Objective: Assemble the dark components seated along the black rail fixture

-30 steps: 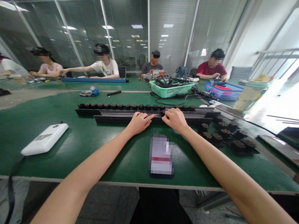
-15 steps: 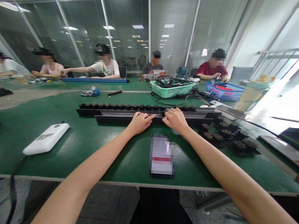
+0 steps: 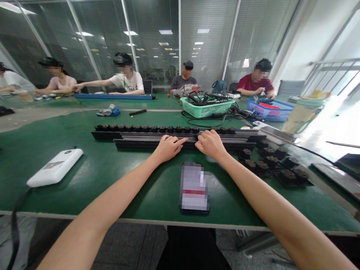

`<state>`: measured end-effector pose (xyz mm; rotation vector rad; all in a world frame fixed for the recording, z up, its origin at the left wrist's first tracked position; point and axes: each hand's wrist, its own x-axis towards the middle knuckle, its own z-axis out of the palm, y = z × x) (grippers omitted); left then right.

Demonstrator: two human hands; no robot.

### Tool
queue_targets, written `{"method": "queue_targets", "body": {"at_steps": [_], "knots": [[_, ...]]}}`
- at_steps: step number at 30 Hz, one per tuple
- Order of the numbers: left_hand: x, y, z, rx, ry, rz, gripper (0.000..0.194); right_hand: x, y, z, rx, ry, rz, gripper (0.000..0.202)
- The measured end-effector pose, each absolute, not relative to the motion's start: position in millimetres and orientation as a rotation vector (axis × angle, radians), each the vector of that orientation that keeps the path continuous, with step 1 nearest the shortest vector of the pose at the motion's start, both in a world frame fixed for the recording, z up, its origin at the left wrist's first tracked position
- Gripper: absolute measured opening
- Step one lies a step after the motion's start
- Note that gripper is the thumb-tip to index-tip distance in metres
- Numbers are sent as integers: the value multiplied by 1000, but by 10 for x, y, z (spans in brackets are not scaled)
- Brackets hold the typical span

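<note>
Two long black slotted rails lie side by side across the green table. My left hand (image 3: pixel 168 149) is closed over the nearer black rail (image 3: pixel 139 143), its index finger stretched along it to the right. Just right of it, my right hand (image 3: pixel 210 144) has its fingers curled down at the same rail, pinching a small black part (image 3: pixel 199 134) that is mostly hidden. Behind, a row of round black parts with brownish tops (image 3: pixel 154 129) stands along the farther rail (image 3: pixel 102 135). More round black parts (image 3: pixel 272 160) are grouped right of my right hand.
A phone (image 3: pixel 195 188) lies between my forearms, with a white power bank (image 3: pixel 56 167) on the left. Farther back are a green basket of cables (image 3: pixel 206 108), a blue basket (image 3: pixel 269 110) and a blue-grey cloth (image 3: pixel 109 110). Several people sit along the far side.
</note>
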<state>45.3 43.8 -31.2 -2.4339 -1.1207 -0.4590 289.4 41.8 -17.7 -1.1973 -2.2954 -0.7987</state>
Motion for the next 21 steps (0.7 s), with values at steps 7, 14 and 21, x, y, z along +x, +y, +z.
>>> {"method": "queue_targets", "body": {"at_steps": [7,14,21], "knots": [[463,424,-295,-2431,-1125,-440,45,2936,433,-211,-1247,-2243,-732,29],[464,423,-297,-2426,-1135,-433,45,2917,452,-193,-1351,-2199,-629,39],[464,418,-291,-2431,-1134,-435,45,2923,455,-186,-1440,-2167,-581,39]]}}
